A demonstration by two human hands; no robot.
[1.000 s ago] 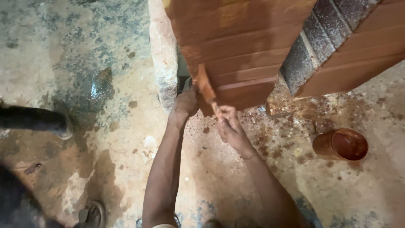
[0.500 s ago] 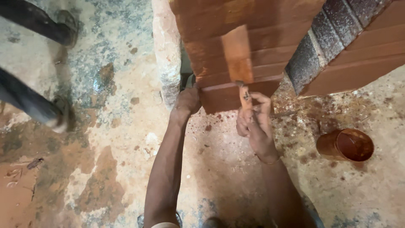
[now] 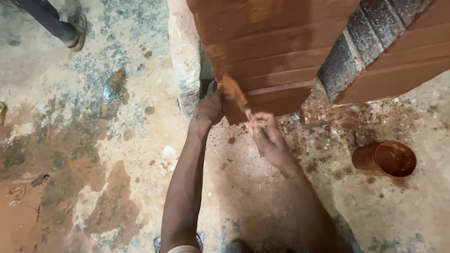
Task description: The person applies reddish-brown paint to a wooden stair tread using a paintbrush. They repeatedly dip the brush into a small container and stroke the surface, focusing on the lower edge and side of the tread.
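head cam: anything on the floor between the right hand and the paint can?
Nothing solid. Between the right hand holding the brush and the paint can, the head view shows only concrete floor with reddish paint spatter.

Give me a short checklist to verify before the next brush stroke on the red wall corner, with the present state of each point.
1. Right hand grips the brush: ok, fingers closed on the handle.
2. Brush bristles touch the painted wall: ok, they lie on the lower corner.
3. Left hand is braced at the wall's bottom edge: ok.
4. Paint can is within sight and upright: ok, it stands on the floor to the right, open.
5. Paint left on the bristles: cannot tell.
6. Other person's shoe is away from the work: ok, it is far at upper left.
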